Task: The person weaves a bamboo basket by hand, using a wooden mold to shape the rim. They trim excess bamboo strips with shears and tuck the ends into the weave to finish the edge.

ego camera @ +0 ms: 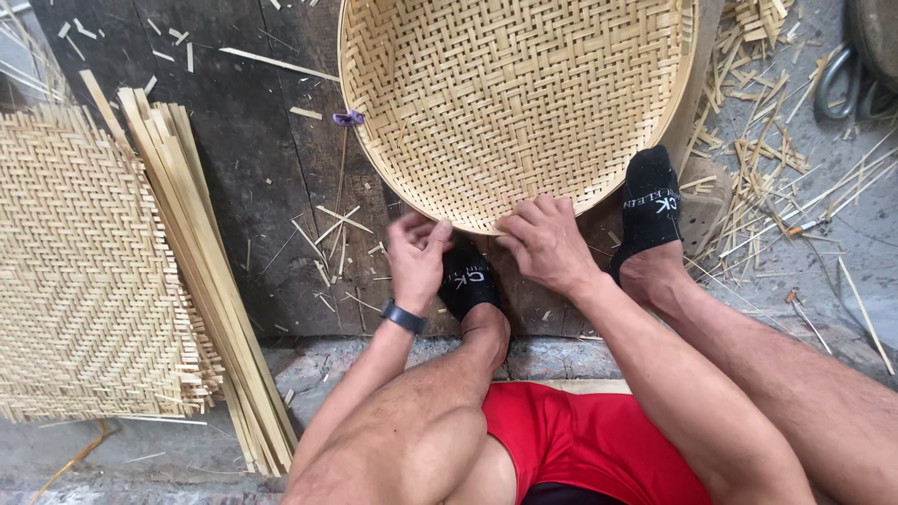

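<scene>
Round woven bamboo tray (510, 93) lying on dark wooden boards (253, 140) of the floor, far from the seated body, near rim pressed toward two black-socked feet (652, 201). Both hands at that near rim. Left hand (416, 257), wrist banded with a black watch (402, 317), fingers curled together just at the rim edge, apparently pinching something thin; exactly what, too small to tell. Right hand (543, 243) laid flat against the rim beside it, fingers bent down on the weave, grip pressing rather than clamped.

Judged from the state of things: weaving of the tray bottom complete, herringbone pattern closed across the whole visible bowl, rim already bent round and shaped. Remaining, by the look of it, only binding or tidying at the near edge where the hands meet. A small purple scrap (348, 118) touching the left rim.

Tray roughly circular, so no clear long axis; open face up, slightly tipped toward the camera, far part cut off by the frame.

Left: flat woven mat (75, 262), unrimmed, with a bundle of long bamboo strips (201, 271) running near to far along its right side. Right: loose offcuts (758, 131) scattered, scissors (837, 79) far right.
</scene>
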